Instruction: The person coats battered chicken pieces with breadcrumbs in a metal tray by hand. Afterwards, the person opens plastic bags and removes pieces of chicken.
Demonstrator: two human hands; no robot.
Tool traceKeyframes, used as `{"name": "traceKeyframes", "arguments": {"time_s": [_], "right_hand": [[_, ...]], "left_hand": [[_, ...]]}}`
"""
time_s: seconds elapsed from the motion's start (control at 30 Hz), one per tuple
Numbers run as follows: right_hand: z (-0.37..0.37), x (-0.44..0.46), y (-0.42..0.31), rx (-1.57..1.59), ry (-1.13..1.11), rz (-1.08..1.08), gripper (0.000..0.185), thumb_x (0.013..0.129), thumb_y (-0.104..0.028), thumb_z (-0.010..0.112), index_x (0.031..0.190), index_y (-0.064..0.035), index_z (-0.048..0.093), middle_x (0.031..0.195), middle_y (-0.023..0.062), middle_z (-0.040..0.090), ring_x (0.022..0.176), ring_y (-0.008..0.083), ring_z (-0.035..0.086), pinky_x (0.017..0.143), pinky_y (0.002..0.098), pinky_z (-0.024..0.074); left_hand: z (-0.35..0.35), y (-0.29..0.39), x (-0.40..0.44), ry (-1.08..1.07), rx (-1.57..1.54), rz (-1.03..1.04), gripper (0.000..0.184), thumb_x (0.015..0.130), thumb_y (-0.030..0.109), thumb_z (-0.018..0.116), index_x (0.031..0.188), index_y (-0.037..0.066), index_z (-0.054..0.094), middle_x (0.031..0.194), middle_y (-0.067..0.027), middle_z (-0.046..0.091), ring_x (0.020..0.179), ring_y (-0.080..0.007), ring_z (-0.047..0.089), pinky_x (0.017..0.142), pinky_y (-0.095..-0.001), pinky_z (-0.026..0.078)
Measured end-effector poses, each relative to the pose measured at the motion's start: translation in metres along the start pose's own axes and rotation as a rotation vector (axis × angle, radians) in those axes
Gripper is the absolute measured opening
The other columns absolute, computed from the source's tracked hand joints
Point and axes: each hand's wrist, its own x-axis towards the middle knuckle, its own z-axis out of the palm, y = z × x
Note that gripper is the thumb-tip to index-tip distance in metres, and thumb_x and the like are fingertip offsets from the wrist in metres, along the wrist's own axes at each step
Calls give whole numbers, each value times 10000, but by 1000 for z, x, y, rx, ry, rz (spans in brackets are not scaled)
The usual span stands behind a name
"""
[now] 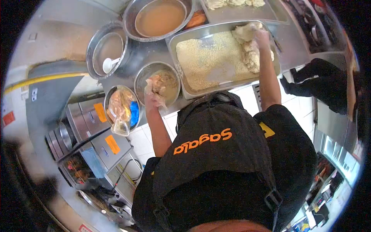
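My left hand (153, 98), in a clear plastic glove, reaches into a metal bowl (138, 89) of cloudy liquid. Its fingers close on a pale pink piece of raw meat, probably chicken (157, 83), partly in the liquid. My right hand (261, 38), also gloved, is at the far right corner of a large metal tray (189, 92) of pale, crumbly coating (205, 58). It grips a coated chicken piece (243, 34), its fingertips partly hidden. More coated pieces (252, 58) lie just below that hand.
A bowl of raw meat in plastic (119, 106) with a blue item (134, 113) stands left. Behind are a bowl (92, 58) with a white scoop (108, 65) and a basin of brownish liquid (160, 17). Another tray (247, 15) holds coated pieces at the back right.
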Motion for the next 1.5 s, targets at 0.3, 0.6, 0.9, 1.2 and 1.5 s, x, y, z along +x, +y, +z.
{"name": "traceKeyframes", "arguments": {"time_s": [0.3, 0.6, 0.9, 1.2, 1.5], "right_hand": [[-1, -35, -148, -589, -12, -150, 284, 826, -292, 457, 798, -66, 626, 698, 122, 611, 627, 272, 593, 541, 349, 475], [218, -112, -217, 15, -436, -698, 301, 807, -257, 440, 979, -31, 541, 901, 160, 578, 845, 311, 559, 779, 400, 440], [158, -142, -193, -323, -568, -893, 367, 804, -306, 420, 1069, -73, 523, 1175, 113, 470, 1121, 259, 404, 978, 425, 256], [93, -101, -159, -99, -200, -210, 368, 858, -273, 375, 1109, -54, 532, 1198, 157, 470, 1140, 283, 401, 973, 372, 284], [58, -108, -171, 33, -190, 10, 368, 844, -298, 427, 981, 17, 557, 910, 241, 569, 857, 366, 554, 765, 409, 423]], "left_hand": [[-26, 18, -7, 28, 292, 84, 250, 760, 95, 593, 998, 49, 532, 811, -39, 566, 639, -114, 540, 637, -296, 505], [-5, 44, -30, 134, 1036, 296, 202, 722, 131, 620, 887, 15, 623, 881, -74, 616, 806, -179, 581, 702, -290, 472], [13, 61, -53, 320, 1742, 711, 257, 683, 205, 614, 872, 31, 604, 832, -175, 604, 791, -327, 574, 694, -390, 445], [117, 59, -41, -70, 1752, 806, 276, 669, 81, 566, 938, 21, 574, 906, -173, 588, 848, -333, 556, 748, -390, 438], [95, -39, 102, -429, 1690, 898, 259, 695, 125, 590, 921, 1, 564, 906, -192, 570, 869, -329, 539, 723, -388, 442]]}}
